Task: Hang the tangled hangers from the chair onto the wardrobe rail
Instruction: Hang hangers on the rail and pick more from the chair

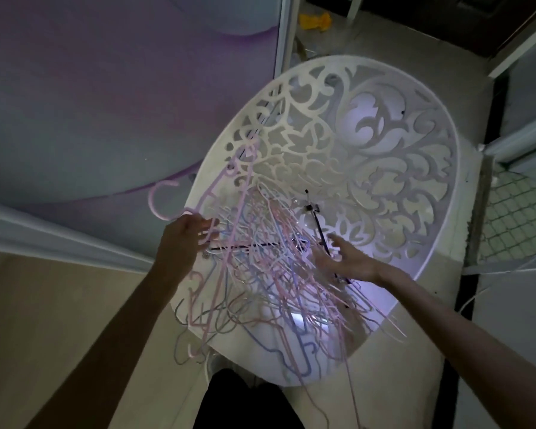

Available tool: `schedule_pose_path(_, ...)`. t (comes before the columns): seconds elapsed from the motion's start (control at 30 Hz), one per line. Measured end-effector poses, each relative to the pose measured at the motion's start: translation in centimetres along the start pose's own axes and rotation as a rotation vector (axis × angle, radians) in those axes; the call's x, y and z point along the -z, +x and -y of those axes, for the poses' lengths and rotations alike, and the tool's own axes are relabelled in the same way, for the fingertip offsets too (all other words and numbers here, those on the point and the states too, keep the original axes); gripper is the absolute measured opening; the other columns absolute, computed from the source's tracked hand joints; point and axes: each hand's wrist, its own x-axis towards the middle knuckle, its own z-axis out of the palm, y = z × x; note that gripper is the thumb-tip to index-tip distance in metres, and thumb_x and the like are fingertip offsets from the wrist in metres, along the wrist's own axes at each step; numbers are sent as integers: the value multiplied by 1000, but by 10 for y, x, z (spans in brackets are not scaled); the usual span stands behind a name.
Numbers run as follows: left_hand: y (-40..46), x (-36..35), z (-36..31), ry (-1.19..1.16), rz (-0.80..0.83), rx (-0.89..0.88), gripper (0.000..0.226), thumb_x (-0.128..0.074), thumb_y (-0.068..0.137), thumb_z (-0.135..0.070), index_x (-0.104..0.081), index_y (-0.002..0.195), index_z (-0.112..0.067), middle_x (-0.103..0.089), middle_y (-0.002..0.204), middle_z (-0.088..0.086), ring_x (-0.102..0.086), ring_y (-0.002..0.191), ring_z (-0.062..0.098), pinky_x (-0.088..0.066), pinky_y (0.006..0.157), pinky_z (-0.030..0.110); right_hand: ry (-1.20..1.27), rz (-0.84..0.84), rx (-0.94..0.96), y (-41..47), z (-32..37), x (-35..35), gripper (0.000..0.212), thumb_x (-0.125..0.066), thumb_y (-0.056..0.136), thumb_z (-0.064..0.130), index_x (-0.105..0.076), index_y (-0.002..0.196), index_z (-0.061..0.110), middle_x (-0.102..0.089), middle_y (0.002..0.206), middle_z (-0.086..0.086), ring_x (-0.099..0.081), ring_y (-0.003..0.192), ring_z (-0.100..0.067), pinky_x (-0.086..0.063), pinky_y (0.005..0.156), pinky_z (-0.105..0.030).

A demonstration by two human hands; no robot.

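A white chair (384, 156) with a cut-out floral pattern fills the middle of the head view. A tangled pile of thin pink, blue and white hangers (279, 283) lies on its near part and spills over the front edge. My left hand (186, 239) grips a pink hanger (211, 196) near its neck; its hook curls up to the left of the hand. My right hand (344, 258) hovers over the right side of the pile with fingers spread and holds nothing. No wardrobe rail is in view.
A purple-grey wardrobe door (106, 88) stands to the left, with its frame edge running down to a tan floor (44, 335). A yellow object (316, 21) lies on the floor behind the chair. Cords trail on the floor at right (477, 298).
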Motion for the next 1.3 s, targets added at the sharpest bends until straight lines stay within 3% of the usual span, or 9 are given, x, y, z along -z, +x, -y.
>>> schedule_pose_path(0.1,-10,1,-3,3,33,36,34,-32,102,-13,-48,72,-17,-67,79,-6,-65,49,-1,-51,54,22,-90,98,-165,16,-17,-30,90,-63,84,44,-13,149,9,-24,154,-11,-31,139,-26,-31,105,-25)
schedule_pose_path(0.23,-17,15,-4,-87,13,96,35,-34,102,-16,-49,70,-13,-69,75,-10,-68,51,7,-53,49,18,-324,-143,-154,33,-28,-61,45,-46,94,40,-53,124,7,-51,133,-20,-53,116,-31,-41,89,-32)
schedule_pose_path(0.43,-31,30,-15,-117,-9,59,32,-32,102,-13,-46,73,-11,-66,91,-3,-69,51,7,-52,48,17,-420,-293,-161,18,-17,-57,30,-47,93,21,-66,115,13,-66,115,-13,-61,106,-31,-48,85,-33)
schedule_pose_path(0.6,-41,39,-25,-80,-3,8,29,-33,101,-12,-48,76,-12,-66,93,-5,-69,54,6,-52,47,17,91,-247,-93,3,-20,-23,17,-56,91,13,-73,91,11,-68,80,-6,-60,75,-19,-42,60,-20)
schedule_pose_path(0.7,-43,42,-29,-88,-9,10,29,-34,101,-13,-49,77,-12,-66,91,-5,-68,51,6,-50,46,16,211,-206,-97,-7,-22,-9,20,-57,91,13,-71,77,17,-62,74,-4,-53,71,-18,-41,64,-23)
schedule_pose_path(0.87,-57,48,-41,-91,-15,81,28,-35,101,-14,-50,77,-11,-66,91,-2,-68,49,6,-49,44,15,329,-136,-46,-41,-3,8,21,-54,93,15,-71,96,3,-44,57,-2,-37,49,-11,-34,48,-16)
schedule_pose_path(1.1,-99,66,-75,-66,7,149,24,-37,100,-15,-53,85,-6,-62,113,9,-67,48,7,-49,44,15,565,-42,58,-108,50,32,24,-46,96,14,-67,106,9,-44,68,-5,-31,56,-13,-23,57,-25)
schedule_pose_path(1.2,-120,75,-102,-78,1,200,24,-39,99,-13,-54,82,-10,-61,114,8,-65,43,7,-46,40,13,704,40,81,-134,76,38,31,-37,94,1,-61,112,10,-63,84,-10,-45,60,-13,-31,59,-23)
schedule_pose_path(1.3,-148,91,-126,-95,0,211,18,-42,98,-11,-58,89,-7,-61,110,6,-64,41,7,-46,39,12,856,189,97,-163,104,41,43,-38,75,-6,-59,111,8,-69,104,-14,-59,69,-16,-42,60,-23)
